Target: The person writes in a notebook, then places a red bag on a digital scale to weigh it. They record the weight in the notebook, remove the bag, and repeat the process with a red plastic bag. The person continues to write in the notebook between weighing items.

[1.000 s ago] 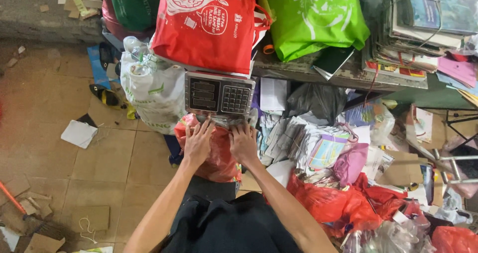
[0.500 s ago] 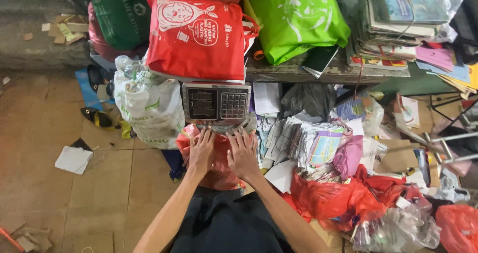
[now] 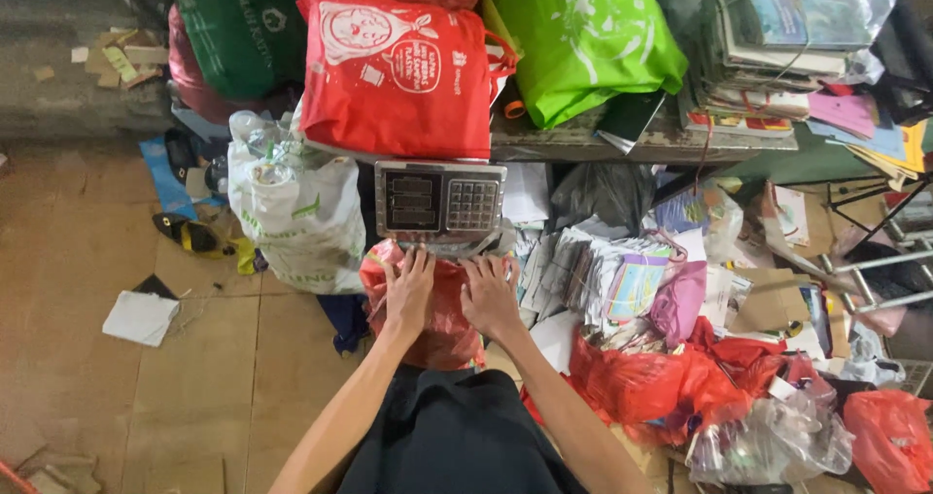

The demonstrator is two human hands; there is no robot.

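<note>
Two hands lie flat and open, fingers spread, on a red plastic bag (image 3: pixel 442 305) at the centre of the frame: the left hand (image 3: pixel 408 295) on its left part, the right hand (image 3: pixel 489 298) on its right. Just above the fingertips sits a grey weighing scale (image 3: pixel 439 201). A white sack (image 3: pixel 296 212) stands left of it, loose papers (image 3: pixel 583 266) to the right.
</note>
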